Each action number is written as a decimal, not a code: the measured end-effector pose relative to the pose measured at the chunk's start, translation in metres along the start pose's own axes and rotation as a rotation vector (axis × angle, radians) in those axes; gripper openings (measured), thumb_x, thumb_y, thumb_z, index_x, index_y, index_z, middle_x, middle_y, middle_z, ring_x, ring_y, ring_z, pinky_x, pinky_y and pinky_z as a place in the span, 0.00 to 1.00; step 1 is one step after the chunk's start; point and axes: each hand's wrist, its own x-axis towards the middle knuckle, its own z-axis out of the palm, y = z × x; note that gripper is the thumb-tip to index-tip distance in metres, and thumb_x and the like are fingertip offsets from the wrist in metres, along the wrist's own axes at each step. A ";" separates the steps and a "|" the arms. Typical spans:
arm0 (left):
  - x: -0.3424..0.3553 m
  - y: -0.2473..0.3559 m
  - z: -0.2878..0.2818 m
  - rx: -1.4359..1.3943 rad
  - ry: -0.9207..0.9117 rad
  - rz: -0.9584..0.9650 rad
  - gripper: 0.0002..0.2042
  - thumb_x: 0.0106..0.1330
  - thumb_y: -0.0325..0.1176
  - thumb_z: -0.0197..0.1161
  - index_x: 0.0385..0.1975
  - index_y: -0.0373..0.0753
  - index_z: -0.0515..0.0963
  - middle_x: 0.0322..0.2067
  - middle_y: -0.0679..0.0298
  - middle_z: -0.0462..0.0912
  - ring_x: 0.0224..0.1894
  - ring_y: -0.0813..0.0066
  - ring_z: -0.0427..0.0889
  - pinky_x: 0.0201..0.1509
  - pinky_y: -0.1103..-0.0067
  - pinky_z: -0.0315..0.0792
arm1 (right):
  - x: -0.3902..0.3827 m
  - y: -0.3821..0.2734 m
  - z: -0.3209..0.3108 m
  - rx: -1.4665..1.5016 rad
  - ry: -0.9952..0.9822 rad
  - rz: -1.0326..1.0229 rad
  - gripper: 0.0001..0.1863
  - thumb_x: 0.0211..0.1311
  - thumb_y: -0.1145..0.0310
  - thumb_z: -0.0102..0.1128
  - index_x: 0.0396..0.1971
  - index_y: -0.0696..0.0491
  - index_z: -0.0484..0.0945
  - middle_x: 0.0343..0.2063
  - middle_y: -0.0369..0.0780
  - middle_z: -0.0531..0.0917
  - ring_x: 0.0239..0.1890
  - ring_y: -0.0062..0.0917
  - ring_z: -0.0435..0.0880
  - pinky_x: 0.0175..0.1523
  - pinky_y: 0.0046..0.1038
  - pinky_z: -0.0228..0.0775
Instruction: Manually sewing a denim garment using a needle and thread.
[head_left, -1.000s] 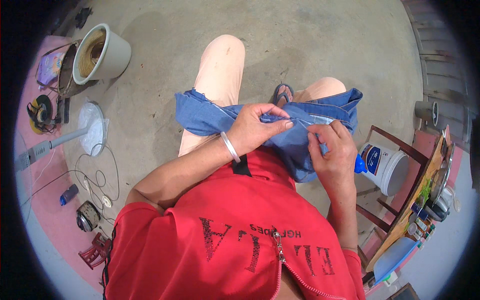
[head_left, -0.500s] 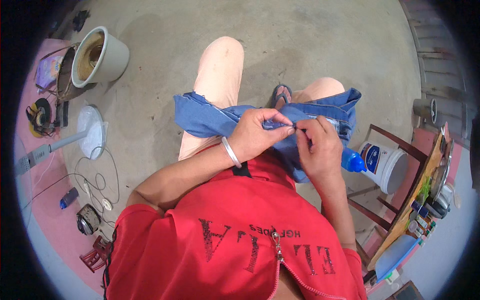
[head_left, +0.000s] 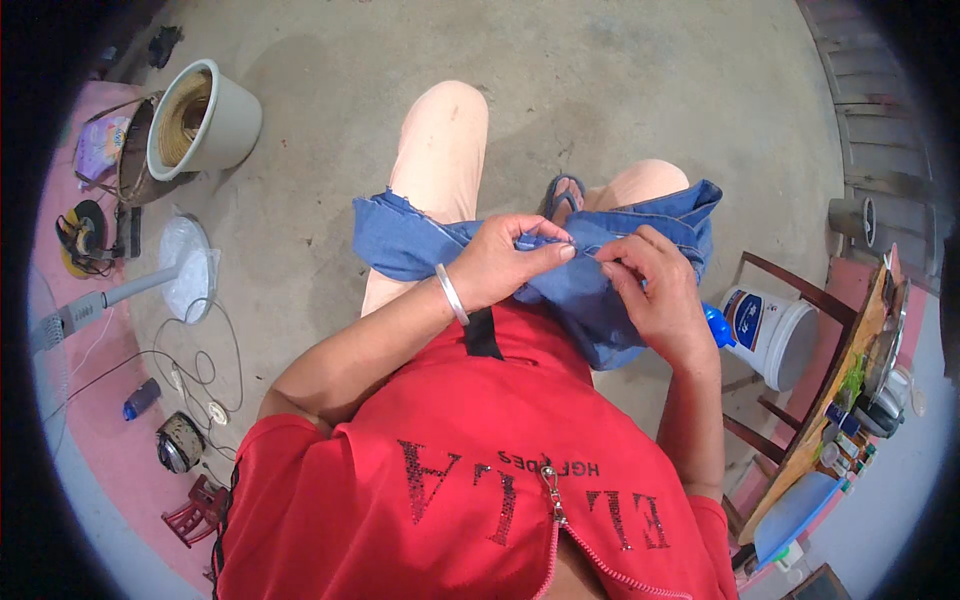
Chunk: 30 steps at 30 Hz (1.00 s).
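Blue denim fabric [head_left: 410, 245] with frayed edges lies across my lap and both pale-trousered thighs. My left hand [head_left: 505, 255], with a silver bangle on the wrist, pinches the denim, thumb and index finger at a folded edge. Just to its right, my right hand [head_left: 655, 295] has thumb and forefinger closed at the same edge, on what looks like a fine thread or the cloth, too small to make out. A blue plastic object [head_left: 716, 325], partly hidden, is beside my right wrist.
Left: grey bucket [head_left: 225, 130], basket [head_left: 135, 170], fan stand [head_left: 190, 290], cords and small wooden stool [head_left: 195, 510] near the pink wall. Right: white pail [head_left: 780, 335], wooden chair frame, crowded board [head_left: 800, 480] with dishes and bottles. Ahead, a sandalled foot [head_left: 565, 195] on concrete.
My right hand moved left to meet my left fingertips half a second ago, then drew slightly back right, fingers still pinched. My left hand stays on the denim.
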 end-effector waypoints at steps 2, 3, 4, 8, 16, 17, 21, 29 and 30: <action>-0.001 0.002 -0.001 0.020 -0.005 0.000 0.09 0.61 0.34 0.66 0.36 0.36 0.80 0.32 0.72 0.80 0.37 0.88 0.73 0.45 0.86 0.68 | 0.001 0.001 -0.004 -0.021 -0.047 -0.023 0.04 0.54 0.74 0.59 0.31 0.55 0.77 0.27 0.43 0.75 0.33 0.40 0.77 0.36 0.35 0.68; -0.001 0.002 -0.002 0.039 -0.010 0.000 0.10 0.61 0.35 0.66 0.37 0.36 0.80 0.32 0.72 0.80 0.37 0.88 0.73 0.45 0.86 0.68 | 0.002 0.001 -0.006 -0.022 -0.046 -0.023 0.04 0.54 0.74 0.59 0.31 0.55 0.77 0.27 0.43 0.75 0.33 0.40 0.77 0.36 0.35 0.68; -0.001 0.002 -0.002 0.039 -0.009 -0.002 0.10 0.61 0.35 0.66 0.37 0.36 0.80 0.32 0.72 0.80 0.37 0.88 0.73 0.45 0.86 0.68 | 0.004 0.003 -0.007 -0.005 -0.070 -0.022 0.05 0.54 0.75 0.60 0.31 0.55 0.78 0.27 0.43 0.75 0.33 0.38 0.77 0.36 0.34 0.68; 0.000 -0.002 -0.006 -0.128 -0.085 -0.085 0.12 0.62 0.36 0.65 0.40 0.36 0.79 0.33 0.71 0.79 0.39 0.86 0.73 0.47 0.85 0.67 | 0.007 0.009 -0.008 0.174 -0.170 0.054 0.06 0.53 0.77 0.60 0.32 0.56 0.79 0.27 0.41 0.76 0.31 0.31 0.77 0.37 0.28 0.68; -0.004 0.004 -0.014 -0.241 -0.259 -0.126 0.12 0.64 0.35 0.63 0.42 0.35 0.77 0.39 0.69 0.77 0.43 0.86 0.72 0.50 0.86 0.65 | 0.009 0.016 -0.004 0.338 -0.251 0.057 0.06 0.55 0.79 0.60 0.33 0.56 0.79 0.28 0.37 0.76 0.32 0.24 0.75 0.38 0.24 0.67; -0.004 0.004 -0.015 -0.269 -0.274 -0.138 0.12 0.64 0.35 0.63 0.42 0.35 0.77 0.39 0.70 0.77 0.43 0.86 0.72 0.50 0.85 0.65 | 0.009 0.017 -0.003 0.381 -0.261 0.064 0.06 0.55 0.78 0.60 0.33 0.56 0.79 0.29 0.37 0.76 0.32 0.23 0.75 0.38 0.24 0.67; -0.005 0.005 -0.013 -0.324 -0.288 -0.165 0.12 0.64 0.36 0.63 0.42 0.35 0.77 0.38 0.71 0.77 0.41 0.86 0.72 0.49 0.86 0.65 | 0.010 0.027 0.006 0.456 -0.289 0.066 0.05 0.56 0.76 0.60 0.33 0.56 0.79 0.29 0.36 0.76 0.32 0.22 0.74 0.39 0.23 0.66; -0.007 -0.004 -0.017 -0.218 -0.183 -0.194 0.11 0.62 0.36 0.65 0.39 0.37 0.78 0.34 0.72 0.78 0.38 0.88 0.74 0.44 0.87 0.68 | 0.010 0.022 0.002 0.348 -0.228 0.089 0.06 0.55 0.76 0.60 0.34 0.56 0.79 0.29 0.37 0.76 0.35 0.24 0.75 0.41 0.25 0.67; -0.007 -0.005 -0.018 -0.231 -0.172 -0.228 0.11 0.62 0.35 0.66 0.39 0.38 0.78 0.32 0.73 0.79 0.36 0.89 0.74 0.42 0.88 0.69 | 0.009 0.023 0.001 0.348 -0.228 0.090 0.06 0.55 0.76 0.60 0.34 0.56 0.79 0.29 0.37 0.76 0.35 0.24 0.75 0.41 0.25 0.67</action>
